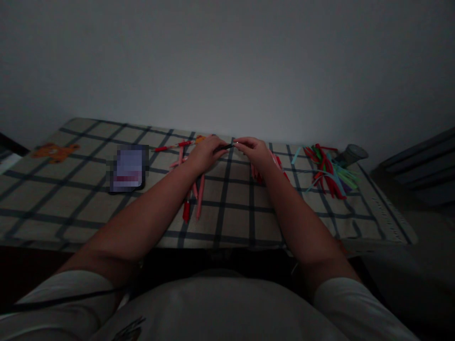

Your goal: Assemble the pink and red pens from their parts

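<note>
My left hand (pixel 209 152) is closed around a slim dark pen-like piece (pixel 223 147), which points right between thumb and fingers. Facing it, my right hand (pixel 254 150) is closed in a pinch at that piece's right end, where something small and pale shows at the fingertips; I cannot make out what it is. Below and beside my left hand lie several pink and red pens, among them a pink pen (pixel 200 196) and a red pen (pixel 174 146). A pile of red and pink pieces (pixel 256 174) is partly hidden under my right hand and forearm.
A phone (pixel 128 168) with a blurred screen lies on the checked tablecloth (pixel 232 213) at left. Red, green and pale blue strips (pixel 329 173) are heaped at right, beside a clear cup (pixel 355 152) tipped on its side. A grey wall (pixel 227 66) stands behind the table.
</note>
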`<state>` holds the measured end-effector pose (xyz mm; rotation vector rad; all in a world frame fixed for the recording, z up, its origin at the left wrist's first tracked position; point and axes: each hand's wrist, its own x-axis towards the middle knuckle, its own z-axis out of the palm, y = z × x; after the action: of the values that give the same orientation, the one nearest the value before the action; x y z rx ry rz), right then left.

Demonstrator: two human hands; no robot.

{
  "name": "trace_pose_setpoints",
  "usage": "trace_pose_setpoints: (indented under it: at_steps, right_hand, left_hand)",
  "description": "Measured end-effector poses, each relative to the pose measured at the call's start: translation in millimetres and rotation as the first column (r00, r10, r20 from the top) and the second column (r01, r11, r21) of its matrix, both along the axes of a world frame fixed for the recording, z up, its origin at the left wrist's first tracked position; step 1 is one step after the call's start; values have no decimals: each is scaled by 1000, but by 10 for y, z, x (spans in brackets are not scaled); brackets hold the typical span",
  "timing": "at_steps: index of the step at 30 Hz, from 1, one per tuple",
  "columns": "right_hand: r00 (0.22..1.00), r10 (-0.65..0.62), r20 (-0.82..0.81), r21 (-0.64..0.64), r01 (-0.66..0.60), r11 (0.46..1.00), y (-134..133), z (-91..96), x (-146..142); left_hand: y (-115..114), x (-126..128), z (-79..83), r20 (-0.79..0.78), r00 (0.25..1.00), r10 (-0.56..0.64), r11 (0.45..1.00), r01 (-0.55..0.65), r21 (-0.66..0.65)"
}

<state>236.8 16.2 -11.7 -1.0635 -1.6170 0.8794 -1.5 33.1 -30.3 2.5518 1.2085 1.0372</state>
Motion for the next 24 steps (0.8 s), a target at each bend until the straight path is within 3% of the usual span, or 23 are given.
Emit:
trace_pose_setpoints:
  at_steps: [12, 24]
  right_hand:
    - [999, -16, -35, -58, 14, 998, -32, 21, -54]
    - [1000, -14, -6, -6, 14, 1000, -61, 7, -83]
  left_hand:
    - [-4, 8, -20, 12, 1000, -5, 999, 4, 49]
    - [-50, 32, -11, 16, 1000, -15, 996, 14, 91]
